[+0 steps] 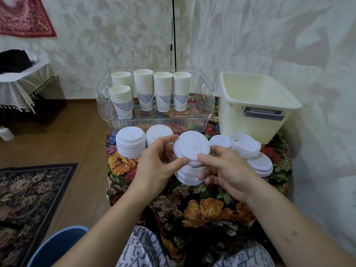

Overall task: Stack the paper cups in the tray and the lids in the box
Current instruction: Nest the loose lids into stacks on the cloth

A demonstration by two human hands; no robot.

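Both my hands hold a small stack of white lids (191, 149) above the flowered table. My left hand (158, 162) pinches its left edge and my right hand (225, 168) grips its right and lower edge. Below it another short pile of lids (187, 177) lies on the cloth. More lid stacks stand at the left (130, 143), behind my left hand (159, 132) and at the right (245, 144). Behind them a clear tray (207, 114) holds several stacks of paper cups (162, 89). A cream box (250, 112) stands at the right, and I see no lids in it.
The low table wears a flowered cloth (202, 205). A black pole with a cable (174, 35) rises behind the tray. A dark patterned rug (25, 195) covers the wooden floor at the left, and a cloth-draped side table (23, 81) stands far left. The wall lies close at the right.
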